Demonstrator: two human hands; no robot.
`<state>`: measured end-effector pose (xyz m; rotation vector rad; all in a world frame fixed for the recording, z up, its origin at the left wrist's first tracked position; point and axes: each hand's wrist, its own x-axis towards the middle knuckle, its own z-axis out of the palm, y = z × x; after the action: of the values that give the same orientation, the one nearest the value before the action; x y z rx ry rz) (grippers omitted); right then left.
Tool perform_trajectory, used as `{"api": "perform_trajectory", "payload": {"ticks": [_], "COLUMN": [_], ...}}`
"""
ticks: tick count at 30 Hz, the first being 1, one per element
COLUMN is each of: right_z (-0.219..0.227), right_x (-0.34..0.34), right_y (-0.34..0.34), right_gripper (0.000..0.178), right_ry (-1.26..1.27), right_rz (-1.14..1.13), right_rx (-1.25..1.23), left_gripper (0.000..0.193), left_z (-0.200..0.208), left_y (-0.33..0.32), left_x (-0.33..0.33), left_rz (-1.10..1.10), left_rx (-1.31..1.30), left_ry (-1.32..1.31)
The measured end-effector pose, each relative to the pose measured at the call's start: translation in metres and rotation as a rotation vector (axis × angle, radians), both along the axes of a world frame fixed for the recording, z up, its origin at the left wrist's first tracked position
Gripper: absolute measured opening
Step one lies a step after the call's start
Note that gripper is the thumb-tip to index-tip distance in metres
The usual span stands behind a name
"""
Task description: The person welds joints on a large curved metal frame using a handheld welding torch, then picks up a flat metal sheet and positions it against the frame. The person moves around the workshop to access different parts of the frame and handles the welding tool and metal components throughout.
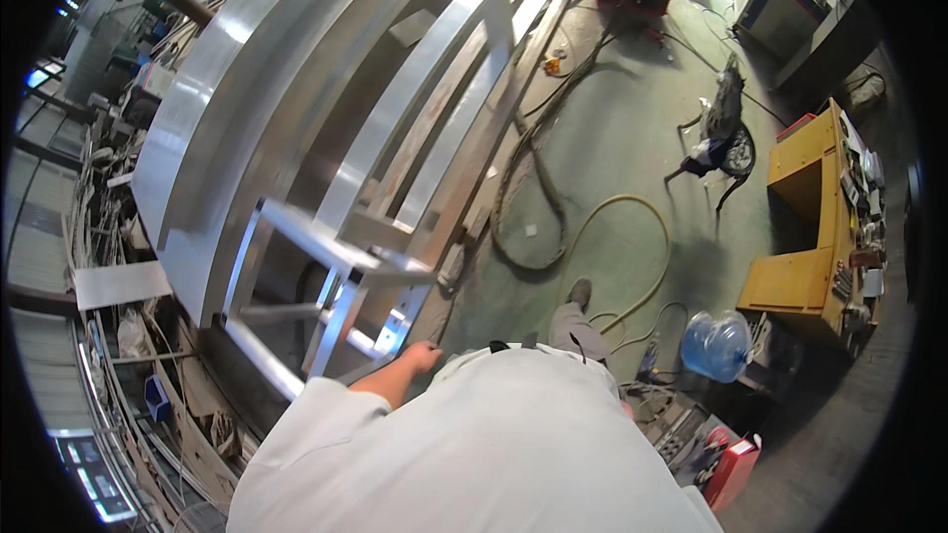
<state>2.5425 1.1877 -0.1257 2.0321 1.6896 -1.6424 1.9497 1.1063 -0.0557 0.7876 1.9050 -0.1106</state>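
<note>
My left hand (423,356) hangs low beside my shirt, its fingers curled in and nothing seen in them. Nearest to it is the end of a bare metal frame (296,314) made of square tubes, a short way off with a gap between. Beyond that frame, long shiny metal beams (434,59) and a wide curved sheet-metal piece (212,109) stretch away at the left. My right hand does not show; my light shirt (504,434) hides that side, and only a sliver of skin appears at its right edge.
A dark cable (504,237) and a yellow hose (664,222) loop over the green floor ahead. Rightward stand a wheeled stand (736,148), a yellow desk (800,281) and a blue water jug (713,345). A red box (733,472) lies near right. Shelving with scrap lines the left.
</note>
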Motion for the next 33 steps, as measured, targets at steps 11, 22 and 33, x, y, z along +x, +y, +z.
{"api": "perform_trajectory", "payload": {"ticks": [11,22,33], "right_z": [0.068,0.089,0.055], "right_x": [0.027,-0.053,-0.138], "right_y": [0.480,0.731,1.042], "right_gripper": [0.021,0.033,0.040], "right_ry": [0.251,0.083,0.227], "right_rz": [-0.476,-0.174,-0.300], "right_rx": [-0.077,-0.104,-0.040], "left_gripper": [0.048,0.041,0.038], "left_z": [0.022,-0.023,0.053], "left_y": [0.339,0.670,1.064], "left_x": [0.072,-0.006,-0.069], "left_rz": [0.103,0.296,0.616], "left_rx": [0.231,0.095,0.478], "left_ry": [-0.127,-0.185,-0.397]}}
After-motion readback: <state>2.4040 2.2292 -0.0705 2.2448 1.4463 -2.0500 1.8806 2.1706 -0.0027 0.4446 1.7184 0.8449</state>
